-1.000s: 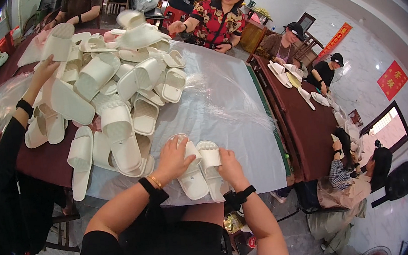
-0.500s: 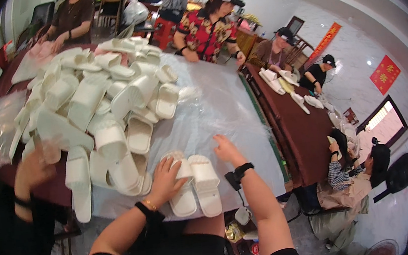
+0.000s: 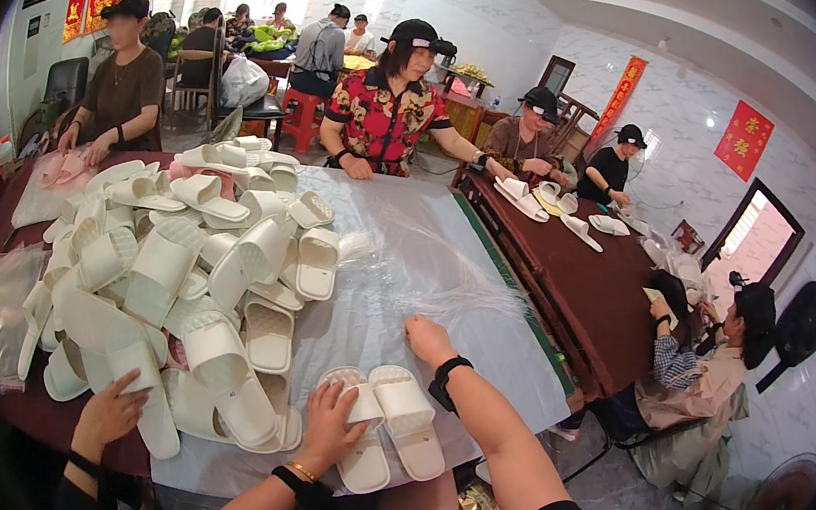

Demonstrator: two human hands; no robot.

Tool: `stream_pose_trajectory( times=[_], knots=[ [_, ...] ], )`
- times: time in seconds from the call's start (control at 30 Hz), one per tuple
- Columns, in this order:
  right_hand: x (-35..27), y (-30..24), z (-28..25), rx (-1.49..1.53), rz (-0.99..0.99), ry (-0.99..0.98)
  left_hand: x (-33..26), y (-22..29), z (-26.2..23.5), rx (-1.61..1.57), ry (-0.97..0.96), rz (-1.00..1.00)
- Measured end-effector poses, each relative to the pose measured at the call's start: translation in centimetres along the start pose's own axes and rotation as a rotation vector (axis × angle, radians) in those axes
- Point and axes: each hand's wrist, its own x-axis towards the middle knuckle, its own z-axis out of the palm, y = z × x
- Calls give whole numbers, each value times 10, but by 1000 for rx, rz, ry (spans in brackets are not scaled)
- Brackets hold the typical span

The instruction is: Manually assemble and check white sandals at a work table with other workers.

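Note:
Two white slippers lie side by side near the table's front edge, toes pointing away from me. My left hand is curled over the strap of the left slipper, its thumb by the strap's lower edge. Just beyond the right slipper, my right hand is closed low over the sheeted table, fingers bent in. Thin clear plastic lies right past its knuckles; whether the fingers pinch any of it is hidden. A heap of white slippers rises to the left of my left hand.
At the left, a co-worker's hand is on a white slipper by the heap. Clear bags lie at the far left. A co-worker in a floral shirt stands across the table. To the right runs a brown-covered table with several slippers.
The view has tilted up, so the table appears lower. My right hand has drawn slightly left and nearer the slippers. My left hand stays on the left slipper. The co-worker's hand at left touches a slipper.

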Motion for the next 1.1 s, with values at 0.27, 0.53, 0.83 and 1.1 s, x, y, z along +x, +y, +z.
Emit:
stream_pose_trajectory(
  times=[0.27, 0.53, 0.83, 1.1],
  knots=[
    [-3, 7, 1, 111, -29, 133, 4, 1, 2, 4, -15, -3],
    [-38, -7, -9, 184, -32, 213, 2, 5, -1, 2, 6, 28],
    [-96, -57, -58, 148, -441, 306, -7, -1, 3, 42, -6, -4],
    [-166, -105, -94, 632, -99, 220, 7, -16, 0, -60, -76, -51]
  ],
)
